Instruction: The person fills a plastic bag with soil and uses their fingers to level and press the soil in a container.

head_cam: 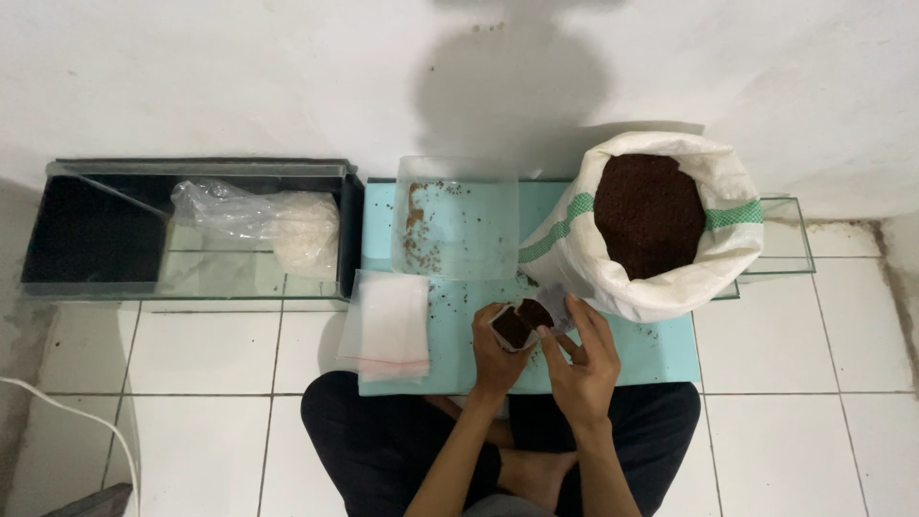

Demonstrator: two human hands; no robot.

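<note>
Brown granules could spill centre-frame: left hand [493, 347] grips the small open pouch [517, 324], right hand [581, 359] fingers pinching its rim.

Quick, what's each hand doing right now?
Left hand: closed around a small pouch of brown material.
Right hand: fingers pinching the pouch's rim.

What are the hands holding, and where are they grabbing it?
A small clear bag of dark brown grains. The left hand grips its side from below; the right hand pinches its open top edge.
</note>
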